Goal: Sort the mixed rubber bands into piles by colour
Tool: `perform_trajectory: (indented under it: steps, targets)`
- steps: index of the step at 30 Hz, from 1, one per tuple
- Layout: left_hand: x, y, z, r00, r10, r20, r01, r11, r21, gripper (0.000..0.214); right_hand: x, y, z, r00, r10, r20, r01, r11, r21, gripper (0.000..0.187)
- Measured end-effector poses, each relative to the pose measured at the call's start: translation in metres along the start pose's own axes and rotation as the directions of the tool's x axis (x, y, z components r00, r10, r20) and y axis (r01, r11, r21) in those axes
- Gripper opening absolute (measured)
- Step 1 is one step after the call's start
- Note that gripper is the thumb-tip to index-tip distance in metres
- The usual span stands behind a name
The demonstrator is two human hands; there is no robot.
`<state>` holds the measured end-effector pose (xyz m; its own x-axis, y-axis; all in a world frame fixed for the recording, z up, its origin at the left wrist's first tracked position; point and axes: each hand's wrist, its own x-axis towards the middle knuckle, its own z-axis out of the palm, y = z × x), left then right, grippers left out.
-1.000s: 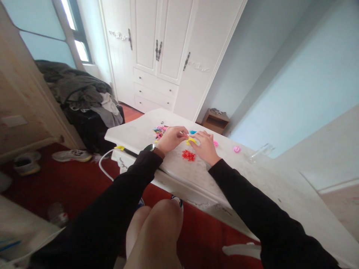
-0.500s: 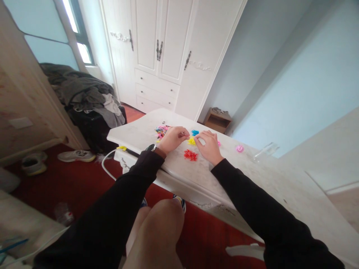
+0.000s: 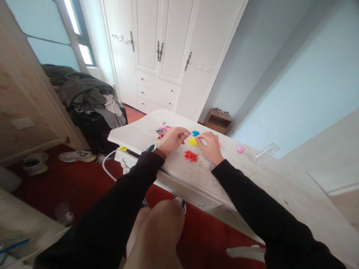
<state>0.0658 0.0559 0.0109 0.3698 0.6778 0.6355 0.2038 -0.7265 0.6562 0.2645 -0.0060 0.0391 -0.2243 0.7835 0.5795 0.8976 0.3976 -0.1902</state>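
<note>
Contents of left hand [image 3: 173, 139] and right hand [image 3: 211, 148] are indiscernible.

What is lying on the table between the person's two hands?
In the head view, a yellow pile of small pieces lies between the left hand and the right hand; a red pile lies just nearer the person.

Beyond the white table [image 3: 140, 131] I see a white wardrobe [image 3: 168, 56] and a small wooden stool [image 3: 217, 120]; left of it, a clothes heap [image 3: 84, 93] and a sneaker [image 3: 77, 156] on red floor [image 3: 84, 183].
</note>
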Motion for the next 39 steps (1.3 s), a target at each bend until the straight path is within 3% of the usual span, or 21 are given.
perform_trajectory:
  steps: [8,17,26,30,35,39]
  targets:
    - [0.0,0.012,-0.003,0.996,-0.062,0.062,0.06,0.998,0.023,0.024,0.0,0.0,-0.001,1.0,-0.004,-0.024,0.005,1.0,0.031,0.028]
    - [0.0,0.01,-0.002,0.998,-0.026,0.064,0.025,1.0,0.011,0.024,-0.001,0.001,0.0,1.0,-0.02,0.002,0.02,1.0,0.022,0.029]
    - [-0.001,0.012,-0.001,0.998,-0.014,0.054,0.01,0.996,0.087,0.008,0.001,-0.003,0.001,1.0,-0.002,-0.026,0.002,1.0,0.021,0.025]
    - [0.0,0.006,-0.001,1.0,-0.003,-0.018,0.006,0.986,0.167,0.013,0.009,0.003,-0.005,0.987,0.075,-0.144,-0.063,0.995,0.084,0.024]
    - [0.002,0.001,-0.002,0.995,0.031,-0.095,-0.007,0.971,0.238,0.014,0.016,0.02,-0.017,0.909,0.226,-0.35,-0.209,0.974,0.088,0.023]
    - [0.003,0.002,0.0,0.998,0.036,-0.051,-0.025,0.981,0.193,0.014,0.012,0.012,-0.012,0.961,0.157,-0.226,-0.157,0.987,0.021,0.023]
